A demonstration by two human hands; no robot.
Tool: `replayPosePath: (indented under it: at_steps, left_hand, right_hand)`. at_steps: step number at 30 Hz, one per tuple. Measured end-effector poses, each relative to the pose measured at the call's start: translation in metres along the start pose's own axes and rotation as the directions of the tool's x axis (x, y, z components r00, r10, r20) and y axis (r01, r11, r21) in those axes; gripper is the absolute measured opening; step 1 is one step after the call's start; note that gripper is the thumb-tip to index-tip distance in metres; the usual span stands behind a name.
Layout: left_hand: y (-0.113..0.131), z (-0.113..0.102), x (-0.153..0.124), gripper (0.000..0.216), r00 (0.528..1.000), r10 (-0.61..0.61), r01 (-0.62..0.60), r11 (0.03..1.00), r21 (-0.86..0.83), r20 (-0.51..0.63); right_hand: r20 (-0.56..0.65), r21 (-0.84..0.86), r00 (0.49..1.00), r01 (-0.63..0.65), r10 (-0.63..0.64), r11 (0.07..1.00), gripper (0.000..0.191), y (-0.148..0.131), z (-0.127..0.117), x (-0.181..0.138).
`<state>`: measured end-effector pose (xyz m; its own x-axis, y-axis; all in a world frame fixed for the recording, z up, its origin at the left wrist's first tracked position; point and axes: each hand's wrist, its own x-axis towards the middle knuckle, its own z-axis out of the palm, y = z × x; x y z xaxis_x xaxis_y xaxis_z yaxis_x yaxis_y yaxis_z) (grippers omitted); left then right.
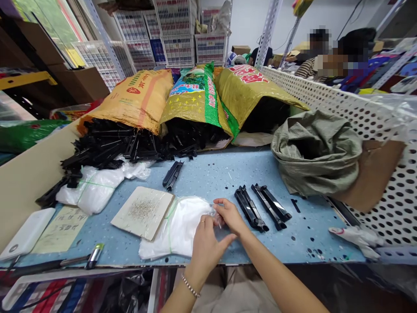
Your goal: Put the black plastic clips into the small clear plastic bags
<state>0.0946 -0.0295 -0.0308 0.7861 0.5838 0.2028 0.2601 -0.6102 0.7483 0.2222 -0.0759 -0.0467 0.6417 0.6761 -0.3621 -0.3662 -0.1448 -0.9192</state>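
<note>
My left hand (206,241) and my right hand (229,215) meet at the right edge of a bundle of clear plastic bags (180,226) tied with a green band, on the blue table (215,178). Both hands pinch the top bag's edge, fingers pressed together. Just right of my right hand lie two black plastic pieces (250,208) (271,206), side by side. A beige board (142,211) strewn with tiny metal bits sits left of the bags.
Three woven sacks (137,98) (198,98) (250,91) spill black parts at the table's back. A grey-green sack (317,150) lies at right by a perforated white divider (358,113). Another white bag bundle (97,187), a white power bank (28,232) and a glove (356,237) lie around. People sit beyond the divider.
</note>
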Motion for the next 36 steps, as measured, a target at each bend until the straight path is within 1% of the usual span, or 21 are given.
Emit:
replayPosePath:
  at_steps: [2, 4, 6, 7, 8, 10, 11, 13, 15, 18, 20, 22, 23, 27, 31, 36]
  left_hand:
    - [0.001, 0.004, 0.004, 0.03, 0.991, -0.137, 0.135, 0.98, -0.143, -0.005]
    - [-0.004, 0.005, 0.009, 0.017, 0.968, -0.25, 0.244, 0.927, -0.283, 0.014]
    - [-0.012, 0.004, 0.013, 0.008, 0.953, -0.3, 0.294, 0.874, -0.386, 0.047]
    - [-0.016, 0.003, 0.015, 0.009, 0.95, -0.308, 0.301, 0.856, -0.42, 0.054]
    - [-0.02, 0.001, 0.017, 0.011, 0.948, -0.314, 0.305, 0.841, -0.447, 0.056]
    - [-0.024, -0.001, 0.019, 0.018, 0.94, -0.333, 0.32, 0.798, -0.51, 0.07]
    - [-0.025, -0.002, 0.019, 0.021, 0.937, -0.34, 0.329, 0.777, -0.536, 0.082]
    - [-0.024, -0.003, 0.019, 0.026, 0.931, -0.347, 0.346, 0.744, -0.572, 0.112]
    - [-0.022, -0.003, 0.017, 0.033, 0.929, -0.344, 0.354, 0.724, -0.592, 0.134]
    - [-0.021, -0.004, 0.016, 0.048, 0.929, -0.342, 0.356, 0.727, -0.587, 0.14]
    - [-0.021, -0.007, 0.017, 0.043, 0.928, -0.336, 0.365, 0.734, -0.573, 0.162]
    - [-0.023, -0.011, 0.019, 0.03, 0.925, -0.326, 0.378, 0.735, -0.562, 0.195]
    - [-0.024, -0.013, 0.019, 0.029, 0.924, -0.321, 0.383, 0.736, -0.558, 0.21]
    - [-0.024, -0.014, 0.019, 0.037, 0.917, -0.292, 0.397, 0.739, -0.544, 0.272]
    - [-0.021, -0.013, 0.019, 0.032, 0.92, -0.277, 0.387, 0.748, -0.54, 0.276]
    - [-0.017, -0.02, 0.021, 0.033, 0.924, -0.236, 0.368, 0.758, -0.538, 0.3]
  right_hand:
    - [0.028, 0.077, 1.0, -0.008, 0.006, 0.997, 0.038, -0.005, -0.004, -0.006]
    - [0.086, 0.198, 0.996, -0.022, 0.005, 0.98, 0.042, -0.009, -0.01, -0.014]
    - [0.119, 0.31, 0.993, -0.027, -0.011, 0.951, 0.042, -0.009, -0.018, -0.021]
    - [0.111, 0.322, 0.994, -0.019, -0.018, 0.947, 0.04, -0.007, -0.022, -0.025]
    - [0.089, 0.294, 0.996, -0.006, -0.021, 0.956, 0.037, -0.004, -0.025, -0.027]
    - [0.042, 0.16, 0.999, 0.014, -0.021, 0.987, 0.031, 0.004, -0.027, -0.031]
    - [0.033, 0.099, 0.999, 0.017, -0.02, 0.995, 0.028, 0.008, -0.026, -0.032]
    - [0.043, 0.037, 0.999, 0.02, -0.021, 0.999, 0.024, 0.014, -0.02, -0.034]
    - [0.059, -0.016, 0.996, 0.064, -0.063, 0.998, 0.022, 0.017, -0.013, -0.035]
    - [0.078, -0.169, 0.979, 0.198, -0.187, 0.966, 0.026, 0.017, -0.004, -0.036]
    - [0.095, -0.239, 0.967, 0.253, -0.236, 0.937, 0.032, 0.018, -0.002, -0.037]
    - [0.118, -0.246, 0.964, 0.261, -0.239, 0.933, 0.036, 0.018, -0.002, -0.038]
    - [0.126, -0.238, 0.964, 0.261, -0.236, 0.936, 0.036, 0.018, -0.003, -0.038]
    - [0.137, -0.247, 0.955, 0.29, -0.263, 0.925, 0.034, 0.014, -0.008, -0.038]
    - [0.133, -0.278, 0.947, 0.32, -0.293, 0.906, 0.032, 0.009, -0.008, -0.039]
    - [0.083, -0.232, 0.958, 0.288, -0.276, 0.929, 0.026, 0.01, -0.006, -0.04]
